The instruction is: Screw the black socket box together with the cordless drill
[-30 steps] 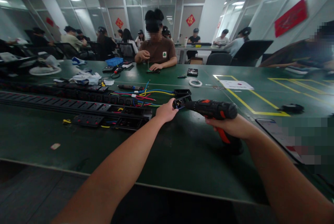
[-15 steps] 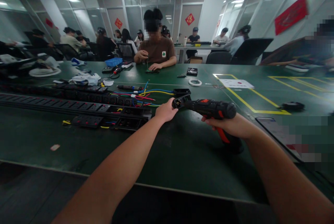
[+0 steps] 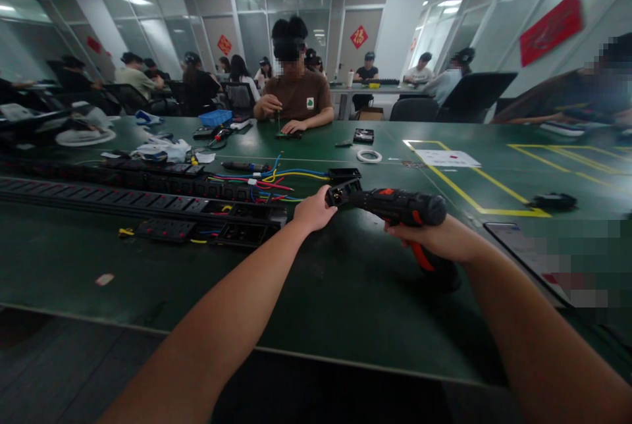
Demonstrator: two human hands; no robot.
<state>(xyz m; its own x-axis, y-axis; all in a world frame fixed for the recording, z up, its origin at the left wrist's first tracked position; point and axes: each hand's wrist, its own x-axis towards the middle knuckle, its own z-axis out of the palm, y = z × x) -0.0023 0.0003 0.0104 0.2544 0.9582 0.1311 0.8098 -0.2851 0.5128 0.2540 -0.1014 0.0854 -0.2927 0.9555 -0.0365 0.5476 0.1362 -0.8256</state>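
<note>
My left hand point(image 3: 315, 209) is closed on a small black plastic housing point(image 3: 340, 195) with brass-coloured metal inside it. The housing is tilted, raised at the middle of the green table. My right hand point(image 3: 439, 234) is wrapped round the grip of a black and orange cordless drill point(image 3: 402, 205). The drill points left, and its front end meets the housing; the bit tip is hidden there. Just behind the housing lies another open black box point(image 3: 345, 175), with blue and yellow wires point(image 3: 301, 172) running toward it. Left of my left hand are long black power strips point(image 3: 148, 197).
A phone or tablet point(image 3: 523, 259) lies by my right forearm. A white tape roll point(image 3: 369, 156), a paper sheet point(image 3: 449, 158) and a black connector-like piece point(image 3: 553, 201) lie farther off. Across the green table point(image 3: 162, 272), a co-worker point(image 3: 296, 91) handles a thin tool.
Both hands, the housing and the drill stay in nearly the same place. Any shift of the drill is too slight to make out clearly.
</note>
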